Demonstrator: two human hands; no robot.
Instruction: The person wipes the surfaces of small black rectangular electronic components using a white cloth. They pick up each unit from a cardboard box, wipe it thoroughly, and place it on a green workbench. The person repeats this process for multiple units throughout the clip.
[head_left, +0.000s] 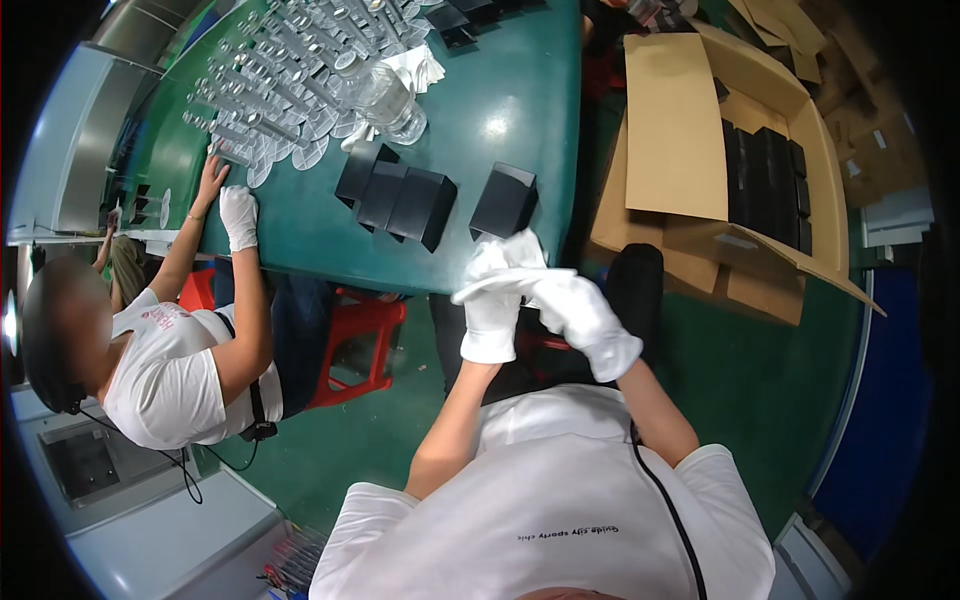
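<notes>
Both of the wearer's hands are seen just right of centre in the frame, gloved in white, raised above the lap near the green table's (520, 110) lower edge. The left hand (492, 318) is closed around a white cloth (505, 258), which is bunched above its fingers. The right hand (585, 312) is laid across from the right, its fingers extended leftward over the left hand and touching the same cloth; whether a full grip is made there cannot be told.

Just above the hands, a single black box (504, 200) is stood on the table, apart from the cloth. A cluster of three further black boxes (395, 195) is set to its left. Toward the upper left of the frame, rows of clear glass pieces (275, 75) are spread over the tabletop.

At the right of the frame, an open cardboard carton (690, 130) holding dark items is placed on the floor.

At the left of the frame, a co-worker in a white shirt is seated by a red stool (355, 340), with a gloved hand (238, 215) rested on the table edge.
</notes>
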